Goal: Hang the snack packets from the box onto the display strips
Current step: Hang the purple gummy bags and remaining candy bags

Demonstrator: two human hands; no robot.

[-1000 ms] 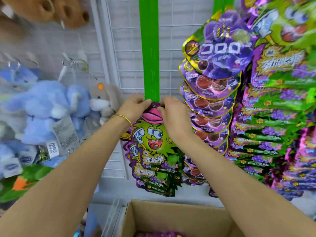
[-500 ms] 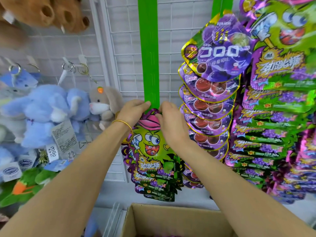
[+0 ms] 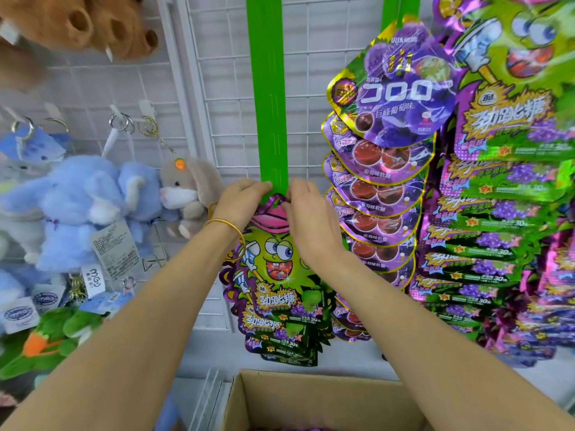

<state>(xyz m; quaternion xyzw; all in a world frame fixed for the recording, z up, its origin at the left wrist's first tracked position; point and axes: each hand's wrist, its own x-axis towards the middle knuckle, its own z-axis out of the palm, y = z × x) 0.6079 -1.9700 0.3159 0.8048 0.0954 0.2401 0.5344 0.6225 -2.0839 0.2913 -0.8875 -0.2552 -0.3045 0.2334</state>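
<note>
Hanging is the step in hand: the left hand and right hand both pinch the top edge of a green snack packet against the display strip, just above centre, with the box at six o'clock. Next, its hang hole likely needs seating on a strip tab before release.

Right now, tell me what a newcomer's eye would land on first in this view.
Dead centre, the left hand and right hand pinch the top of a green monster packet against the bright green display strip. To the right, shiny purple grape packets hang in an overlapping column. On the left, a blue plush elephant hangs among other toys.
</note>
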